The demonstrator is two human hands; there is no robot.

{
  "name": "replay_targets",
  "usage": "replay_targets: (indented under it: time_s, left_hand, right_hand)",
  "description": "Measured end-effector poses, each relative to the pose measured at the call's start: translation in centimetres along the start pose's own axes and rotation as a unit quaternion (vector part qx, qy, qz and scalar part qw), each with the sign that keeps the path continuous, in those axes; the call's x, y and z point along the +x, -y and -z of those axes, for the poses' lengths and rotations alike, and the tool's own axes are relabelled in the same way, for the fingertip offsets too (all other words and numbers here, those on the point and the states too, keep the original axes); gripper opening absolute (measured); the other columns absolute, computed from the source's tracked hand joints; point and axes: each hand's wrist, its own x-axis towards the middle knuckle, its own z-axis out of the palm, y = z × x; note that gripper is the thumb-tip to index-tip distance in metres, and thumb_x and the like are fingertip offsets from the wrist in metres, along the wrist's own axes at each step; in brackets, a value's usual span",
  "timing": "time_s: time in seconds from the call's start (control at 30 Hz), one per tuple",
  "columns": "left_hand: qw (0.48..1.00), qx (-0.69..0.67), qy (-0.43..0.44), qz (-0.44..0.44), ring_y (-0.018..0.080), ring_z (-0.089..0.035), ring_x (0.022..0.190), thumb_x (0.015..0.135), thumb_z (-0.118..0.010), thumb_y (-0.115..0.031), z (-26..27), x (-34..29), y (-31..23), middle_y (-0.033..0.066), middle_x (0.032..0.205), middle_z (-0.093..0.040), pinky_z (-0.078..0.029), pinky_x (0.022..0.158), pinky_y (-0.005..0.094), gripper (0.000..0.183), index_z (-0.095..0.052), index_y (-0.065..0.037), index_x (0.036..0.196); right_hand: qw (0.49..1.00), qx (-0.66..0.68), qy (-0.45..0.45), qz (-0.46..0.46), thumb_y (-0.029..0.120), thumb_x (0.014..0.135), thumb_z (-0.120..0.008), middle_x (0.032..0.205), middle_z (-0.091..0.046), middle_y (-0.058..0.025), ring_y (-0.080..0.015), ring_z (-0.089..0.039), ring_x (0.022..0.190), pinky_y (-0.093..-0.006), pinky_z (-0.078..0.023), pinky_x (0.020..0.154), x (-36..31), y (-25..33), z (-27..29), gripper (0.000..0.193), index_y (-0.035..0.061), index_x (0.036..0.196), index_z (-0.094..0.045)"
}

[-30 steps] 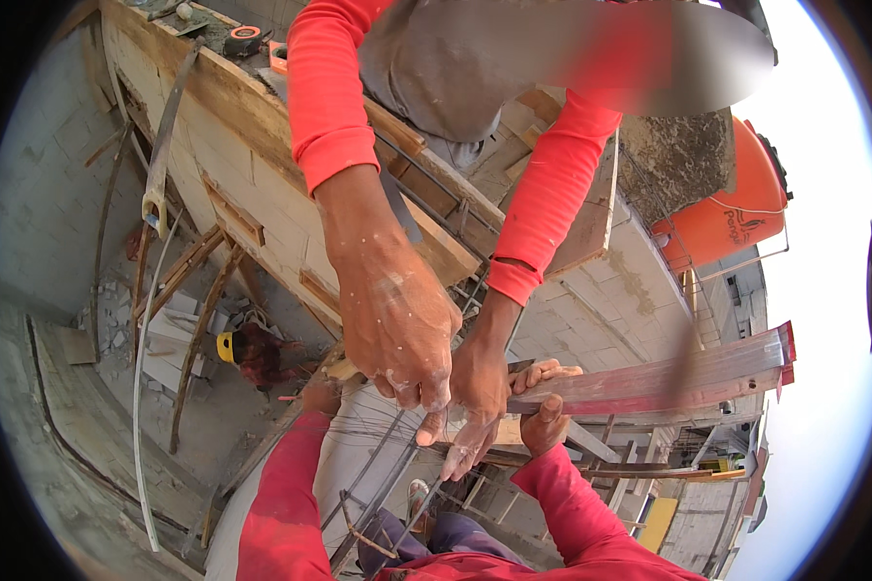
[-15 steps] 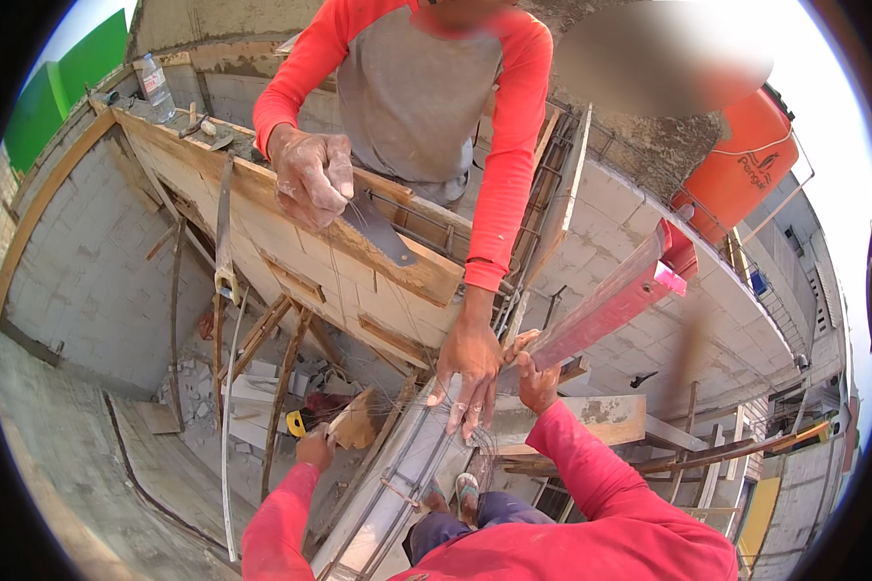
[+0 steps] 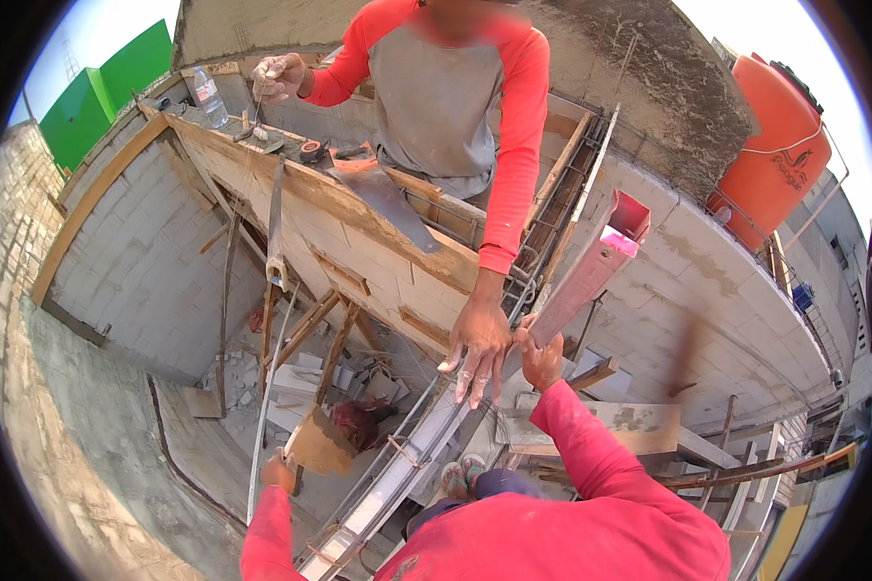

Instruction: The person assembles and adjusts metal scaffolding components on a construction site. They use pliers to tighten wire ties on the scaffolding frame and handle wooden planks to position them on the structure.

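Observation:
My left hand (image 3: 279, 472) is closed on the edge of a flat brown piece of board (image 3: 322, 443), low at the left. With my right hand (image 3: 541, 360) I grip the lower end of a long pinkish-red hollow channel (image 3: 583, 281), which tilts up to the right. A co-worker's hand (image 3: 482, 347) rests beside mine, on the steel bars and the pale beam (image 3: 397, 470) between my arms. The co-worker's other hand (image 3: 279, 77) is raised at the upper left, pinching what looks like thin wire or string.
A handsaw (image 3: 389, 208) with an orange handle lies on the wooden formwork (image 3: 436, 263), near a tape measure (image 3: 312, 149) and a plastic bottle (image 3: 208, 97). Another saw (image 3: 276, 228) hangs over its side. Wooden props and rubble stand below; an orange tank (image 3: 775, 155) is at right.
My left hand has carried the board leftward and down. My view has shifted. The co-worker's raised hand has moved up and away from the handsaw; the other stays on the bars.

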Motion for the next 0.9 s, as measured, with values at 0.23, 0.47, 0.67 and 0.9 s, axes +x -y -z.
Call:
replay_targets:
  time_s: [0.23, 0.47, 0.67, 0.9]
  left_hand:
    - [0.978, -0.115, -0.098, 0.146, 0.0462, -0.065, 0.089, 0.102, -0.062, -0.019, 3.0, -5.1, 4.7, 0.0234, 0.092, -0.068, -0.049, 0.077, 0.0517, 0.019, -0.057, 0.000, 0.103]
    - [0.958, -0.099, -0.193, 0.186, 0.0445, -0.066, 0.088, 0.105, -0.058, -0.021, 5.4, -7.4, 8.0, 0.0251, 0.097, -0.067, -0.048, 0.077, 0.0522, 0.023, -0.055, 0.002, 0.106]
    - [0.944, -0.133, -0.268, 0.141, 0.0472, -0.067, 0.094, 0.106, -0.055, -0.024, 5.4, -4.3, 2.2, 0.0294, 0.113, -0.068, -0.052, 0.077, 0.0499, 0.041, -0.053, 0.011, 0.128]
    - [0.977, -0.070, -0.189, 0.071, 0.0453, -0.068, 0.096, 0.107, -0.054, -0.027, 2.1, -2.9, -9.6, 0.0290, 0.114, -0.068, -0.052, 0.077, 0.0489, 0.044, -0.053, 0.011, 0.129]
  right_hand:
    - [0.999, 0.016, 0.001, -0.038, 0.040, 0.092, -0.080, 0.087, -0.059, 0.0011, -0.0107, -0.056, 0.079, -0.0299, -0.048, 0.072, -0.4, 0.7, -0.1, 0.041, 0.0052, 0.101, -0.059]
    - [0.998, 0.039, 0.026, -0.038, 0.019, 0.091, -0.078, 0.095, -0.067, -0.0058, -0.0129, -0.061, 0.081, -0.0326, -0.052, 0.072, -0.3, 0.4, -0.1, 0.034, 0.0023, 0.112, -0.057]
    - [0.999, -0.004, 0.054, 0.001, 0.028, 0.090, -0.080, 0.095, -0.067, -0.0150, -0.0256, -0.069, 0.088, -0.0401, -0.054, 0.078, 0.1, 1.7, 0.8, 0.042, 0.0040, 0.114, -0.056]
    - [0.997, 0.014, 0.029, 0.064, 0.031, 0.086, -0.084, 0.098, -0.060, -0.0149, -0.0367, -0.064, 0.087, -0.0449, -0.051, 0.076, -0.1, 2.5, 0.8, 0.046, 0.0014, 0.107, -0.055]
